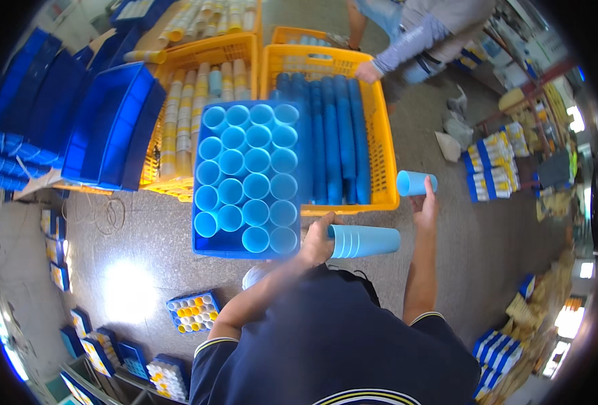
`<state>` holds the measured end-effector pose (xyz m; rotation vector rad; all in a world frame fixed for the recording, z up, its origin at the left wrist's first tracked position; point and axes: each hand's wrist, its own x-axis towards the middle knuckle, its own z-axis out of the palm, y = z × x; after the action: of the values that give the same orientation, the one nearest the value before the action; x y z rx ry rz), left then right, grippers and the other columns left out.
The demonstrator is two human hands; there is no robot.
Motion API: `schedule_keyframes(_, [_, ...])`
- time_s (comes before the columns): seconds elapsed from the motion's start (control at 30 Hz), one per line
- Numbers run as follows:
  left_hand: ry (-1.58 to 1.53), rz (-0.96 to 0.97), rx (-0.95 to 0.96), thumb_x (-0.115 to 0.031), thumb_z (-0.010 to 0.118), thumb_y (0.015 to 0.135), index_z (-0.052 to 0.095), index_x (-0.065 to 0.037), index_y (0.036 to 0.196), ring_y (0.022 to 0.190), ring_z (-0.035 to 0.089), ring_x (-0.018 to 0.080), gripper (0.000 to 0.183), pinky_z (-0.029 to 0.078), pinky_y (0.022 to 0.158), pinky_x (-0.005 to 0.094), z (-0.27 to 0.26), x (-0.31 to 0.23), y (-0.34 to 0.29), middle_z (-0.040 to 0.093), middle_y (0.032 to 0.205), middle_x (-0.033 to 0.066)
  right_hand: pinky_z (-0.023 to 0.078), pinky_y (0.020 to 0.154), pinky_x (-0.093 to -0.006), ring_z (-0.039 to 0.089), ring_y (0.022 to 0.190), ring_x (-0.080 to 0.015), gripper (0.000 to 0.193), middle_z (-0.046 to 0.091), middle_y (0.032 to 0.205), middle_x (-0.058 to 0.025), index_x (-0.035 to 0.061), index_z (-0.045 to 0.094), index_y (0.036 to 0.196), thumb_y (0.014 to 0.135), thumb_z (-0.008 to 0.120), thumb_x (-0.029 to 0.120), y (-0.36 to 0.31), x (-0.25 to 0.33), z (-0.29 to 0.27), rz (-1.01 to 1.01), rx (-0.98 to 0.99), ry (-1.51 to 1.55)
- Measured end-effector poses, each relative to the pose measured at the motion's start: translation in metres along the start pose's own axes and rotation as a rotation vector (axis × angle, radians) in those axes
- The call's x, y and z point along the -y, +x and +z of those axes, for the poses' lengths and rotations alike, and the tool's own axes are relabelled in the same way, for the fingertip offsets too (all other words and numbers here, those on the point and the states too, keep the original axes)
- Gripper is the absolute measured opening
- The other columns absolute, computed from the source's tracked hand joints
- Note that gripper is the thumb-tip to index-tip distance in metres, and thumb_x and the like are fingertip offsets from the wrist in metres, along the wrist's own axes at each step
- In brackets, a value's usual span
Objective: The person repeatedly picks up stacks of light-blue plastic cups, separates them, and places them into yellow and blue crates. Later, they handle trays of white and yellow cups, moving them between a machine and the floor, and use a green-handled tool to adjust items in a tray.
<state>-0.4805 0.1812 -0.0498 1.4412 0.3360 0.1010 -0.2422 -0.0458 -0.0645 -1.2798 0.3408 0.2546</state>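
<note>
My left hand (318,240) is closed round the left end of a stack of nested light blue cups (367,241), which lies sideways in front of my chest. In my right hand (425,206), out to the right, a single light blue cup (413,183) is gripped between thumb and fingers, tilted on its side. Just left of my left hand stands a blue bin (228,244) with rows of light blue cups (257,159), mouths facing up. Bare blue bin shows at its near left corner.
A yellow crate (383,158) with long blue cup stacks (329,135) stands ahead. Another yellow crate (152,177) holds white and yellow cup stacks. Blue bins (110,128) stand at left. Another person's hand (367,71) touches the crate's far right corner. A small cup tray (194,312) sits on the floor.
</note>
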Motion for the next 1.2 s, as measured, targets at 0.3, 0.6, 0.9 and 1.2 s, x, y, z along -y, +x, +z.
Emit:
schedule_keyframes(0.3, [-0.225,-0.048,-0.471,0.0,0.075,0.077,0.06,-0.003,0.093,0.073,0.06,0.0088,0.023,0.049,0.063,0.023,-0.089,-0.056,-0.045,0.065,0.083,0.0028,0.039,0.109,-0.0497,0.034,0.136,-0.043,0.09,0.03,0.148,-0.028,-0.0088,0.02,0.147,0.092,0.065,0.046,-0.022,-0.001,0.304,0.068,0.749,0.101])
schedule_keyframes(0.6, [-0.256,0.038,-0.488,0.005,0.071,0.081,0.066,0.0,0.098,0.08,0.066,0.0098,0.019,0.053,0.071,0.0237,-0.117,-0.06,-0.061,0.07,0.087,0.0052,0.034,0.108,-0.0468,0.06,0.11,-0.0301,0.099,0.063,0.117,-0.0156,0.0067,0.044,0.141,0.062,0.084,0.052,-0.162,0.034,0.236,-0.908,1.707,-1.307])
schedule_keyframes(0.9, [0.099,0.23,-0.191,0.012,0.059,0.066,0.071,-0.001,0.086,0.083,0.067,0.0311,0.027,0.053,0.072,0.0349,-0.032,-0.072,-0.038,0.068,0.086,0.0167,0.047,0.086,-0.0414,0.067,0.09,-0.0258,0.066,0.068,0.102,-0.0102,0.0051,0.056,0.116,0.062,0.087,0.025,-0.174,0.075,0.105,-1.032,1.254,-1.386])
schedule_keyframes(1.2, [0.385,0.243,0.09,0.003,0.063,0.068,0.071,-0.002,0.087,0.078,0.065,0.0312,0.022,0.052,0.072,0.0398,-0.009,-0.091,-0.009,0.068,0.082,0.0145,0.046,0.087,-0.0427,0.066,0.091,-0.0243,0.055,0.067,0.096,-0.0071,0.0081,0.058,0.111,0.065,0.083,0.024,-0.172,0.079,0.043,-1.031,0.986,-1.412])
